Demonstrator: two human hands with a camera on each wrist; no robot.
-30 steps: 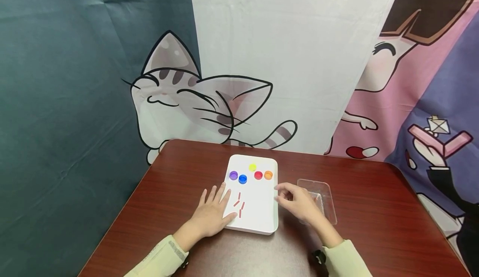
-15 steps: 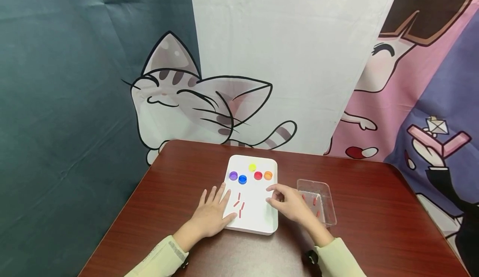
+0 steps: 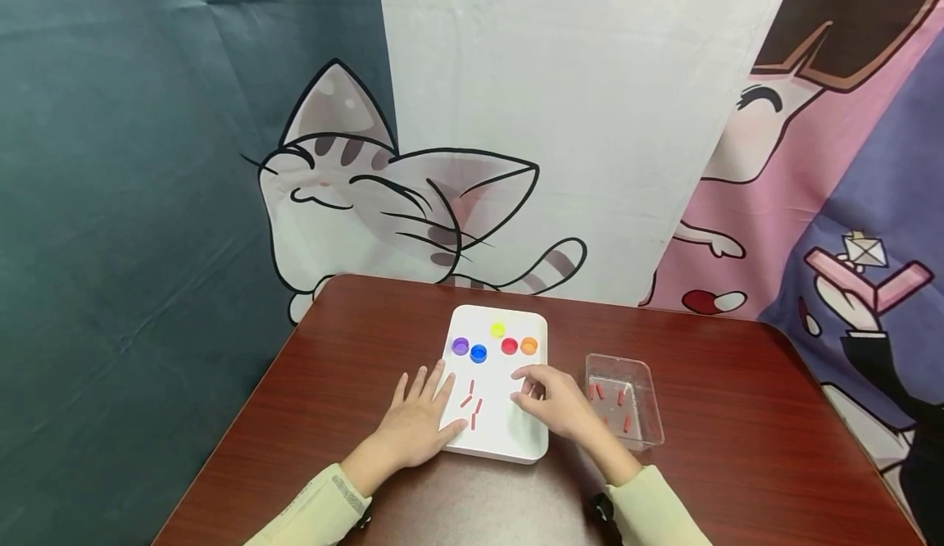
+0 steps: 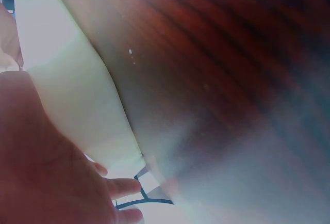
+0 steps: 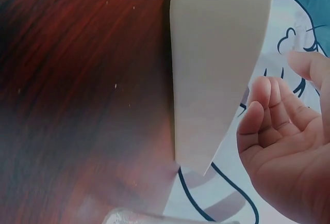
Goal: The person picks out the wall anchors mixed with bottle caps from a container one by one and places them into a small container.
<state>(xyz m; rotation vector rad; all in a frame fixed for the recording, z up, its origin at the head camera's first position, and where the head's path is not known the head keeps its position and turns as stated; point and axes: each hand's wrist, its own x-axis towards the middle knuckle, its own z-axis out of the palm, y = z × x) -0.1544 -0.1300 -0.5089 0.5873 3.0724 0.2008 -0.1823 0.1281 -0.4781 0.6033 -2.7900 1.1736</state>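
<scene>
A white tray [image 3: 509,439] lies on the table, and four-sided rounded edges frame it. My left hand [image 3: 413,423] rests at its left edge with the fingers spread. Several short red sticks [image 3: 478,406] lie loose on the tray beside that hand. Above the tray's right part hovers my right hand [image 3: 553,401]; its thumb and index finger are apart and the other fingers are loosely bent. Nothing shows between the right thumb and fingers [image 5: 263,92] in the right wrist view. The left wrist view shows the left hand [image 4: 46,167] against the tray's pale side [image 4: 77,79].
At the tray's far end stand small round cups: purple [image 3: 460,347], blue [image 3: 478,354], yellow [image 3: 497,330], red [image 3: 509,347] and orange [image 3: 528,346]. A clear plastic box [image 3: 645,390] with several red sticks stands right of the tray on the brown table [image 3: 737,431].
My right hand has moved left from the tray's right edge to above its surface, uncovering the clear box and the red sticks in it. The left hand has stayed in place.
</scene>
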